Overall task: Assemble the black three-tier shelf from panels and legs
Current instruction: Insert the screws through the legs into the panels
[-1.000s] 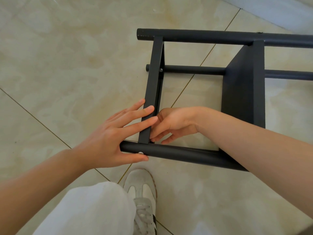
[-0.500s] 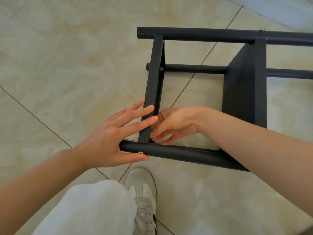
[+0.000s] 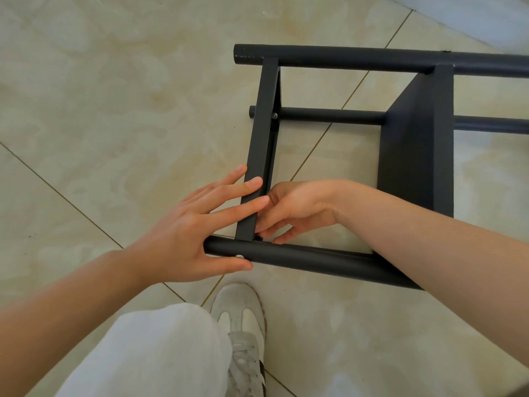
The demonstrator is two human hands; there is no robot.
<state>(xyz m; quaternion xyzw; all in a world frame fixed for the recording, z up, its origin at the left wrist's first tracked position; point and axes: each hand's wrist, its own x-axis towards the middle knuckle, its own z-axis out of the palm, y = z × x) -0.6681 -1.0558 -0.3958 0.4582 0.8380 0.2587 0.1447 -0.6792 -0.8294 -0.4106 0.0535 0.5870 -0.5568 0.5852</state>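
Note:
The black shelf lies on its side on the tiled floor. Its end panel (image 3: 262,144) stands edge-on between a far leg tube (image 3: 372,60) and a near leg tube (image 3: 309,257), which has a silver screw head (image 3: 239,256). A second panel (image 3: 415,144) stands further right. My left hand (image 3: 189,233) rests flat against the end panel's lower edge, with its thumb under the near tube's end. My right hand (image 3: 294,210) reaches inside the frame, fingertips pinched at the inner corner where panel meets tube. What they hold is hidden.
A third leg tube (image 3: 329,116) lies lower, with a screw (image 3: 274,115) at the end panel. My white trouser leg (image 3: 160,353) and a white sneaker (image 3: 243,333) are just below the near tube. A pale wall base (image 3: 472,12) runs along the top right.

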